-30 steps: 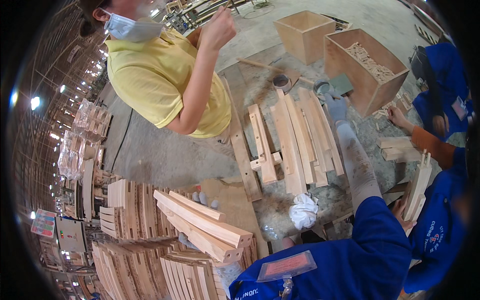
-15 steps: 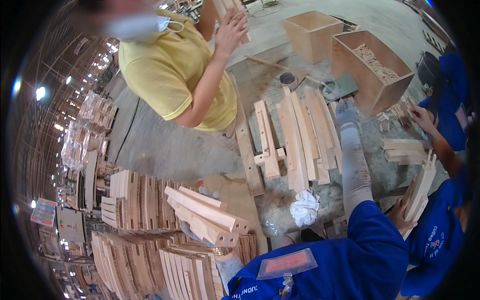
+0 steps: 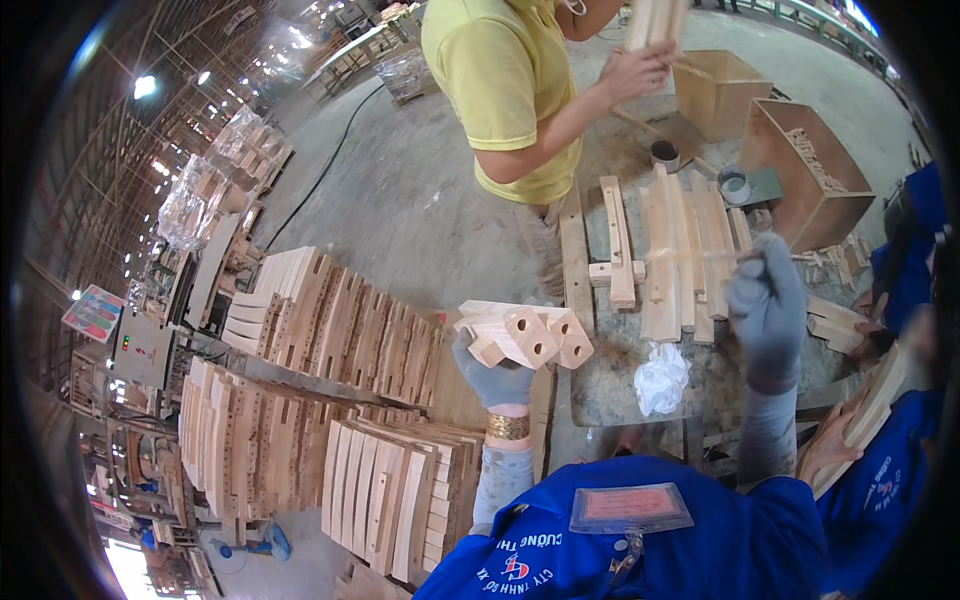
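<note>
My left hand (image 3: 495,385), in a grey glove, is closed around a bundle of wooden furniture pieces (image 3: 525,332). Their squared ends face me, with round holes in them. My right hand (image 3: 768,300), also gloved, is raised over the workbench and blurred by motion. Its fingers are closed on a thin stick (image 3: 705,257) that points left, its tip too blurred to make out. Beneath the stick lies a row of long wooden pieces (image 3: 662,270). Just beyond that hand stands a small round tin (image 3: 735,187).
Bench items include a crumpled white cloth (image 3: 661,378), a joined wooden piece (image 3: 618,245) and a dark tin (image 3: 664,153). A dowel-filled wooden box (image 3: 800,190) stands behind. Wood stacks (image 3: 390,490) are at left. One co-worker (image 3: 500,90) stands opposite, another (image 3: 880,470) at right.
My right hand has drawn back from the tin towards me, with the stick now showing. The left hand has moved right and up with the wooden pieces, turning their ends towards me. The view has shifted.
</note>
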`<control>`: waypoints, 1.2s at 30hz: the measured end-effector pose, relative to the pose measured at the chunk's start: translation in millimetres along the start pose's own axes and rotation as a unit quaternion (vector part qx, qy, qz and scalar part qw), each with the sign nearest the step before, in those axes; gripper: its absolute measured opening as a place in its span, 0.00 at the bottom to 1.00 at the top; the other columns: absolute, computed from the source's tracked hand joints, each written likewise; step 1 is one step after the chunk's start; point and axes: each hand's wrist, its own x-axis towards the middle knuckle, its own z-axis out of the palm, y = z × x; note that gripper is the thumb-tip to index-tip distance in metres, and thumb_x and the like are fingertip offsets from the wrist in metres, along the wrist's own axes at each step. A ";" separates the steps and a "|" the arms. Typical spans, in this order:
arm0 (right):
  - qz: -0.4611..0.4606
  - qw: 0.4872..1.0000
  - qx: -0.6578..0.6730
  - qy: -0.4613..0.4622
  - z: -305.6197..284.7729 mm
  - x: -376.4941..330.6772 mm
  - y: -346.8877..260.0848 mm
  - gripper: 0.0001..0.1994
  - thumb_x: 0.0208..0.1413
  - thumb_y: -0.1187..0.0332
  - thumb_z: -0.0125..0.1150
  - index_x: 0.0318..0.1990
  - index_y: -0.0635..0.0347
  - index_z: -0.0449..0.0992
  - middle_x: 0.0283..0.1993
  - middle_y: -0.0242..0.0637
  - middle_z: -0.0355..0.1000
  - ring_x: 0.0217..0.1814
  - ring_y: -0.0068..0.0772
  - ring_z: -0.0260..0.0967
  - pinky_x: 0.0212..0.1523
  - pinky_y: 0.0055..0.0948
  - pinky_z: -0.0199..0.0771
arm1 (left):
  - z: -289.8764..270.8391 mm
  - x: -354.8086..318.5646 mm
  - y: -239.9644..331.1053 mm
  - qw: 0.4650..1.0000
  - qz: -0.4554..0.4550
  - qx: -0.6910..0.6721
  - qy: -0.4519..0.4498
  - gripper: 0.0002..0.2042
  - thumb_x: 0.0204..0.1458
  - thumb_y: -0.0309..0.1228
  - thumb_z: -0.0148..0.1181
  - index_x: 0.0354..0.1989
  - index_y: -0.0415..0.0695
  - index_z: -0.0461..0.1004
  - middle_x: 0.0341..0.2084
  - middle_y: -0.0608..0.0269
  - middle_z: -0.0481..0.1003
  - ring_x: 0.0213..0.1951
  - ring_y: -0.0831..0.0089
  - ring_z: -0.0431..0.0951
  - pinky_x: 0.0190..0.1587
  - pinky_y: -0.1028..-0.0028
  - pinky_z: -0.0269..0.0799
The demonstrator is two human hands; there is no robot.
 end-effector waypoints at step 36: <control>-0.010 0.882 -0.427 -0.199 151.3 -97.5 46.0 0.04 0.45 0.76 0.60 0.29 0.66 0.72 0.24 0.35 0.71 0.23 0.19 0.68 0.23 0.18 0.67 | -99.9 -43.4 42.8 0.926 0.221 0.307 0.005 0.40 0.21 0.28 0.75 0.48 0.36 0.57 0.41 0.53 0.69 0.43 0.66 0.73 0.46 0.69 0.70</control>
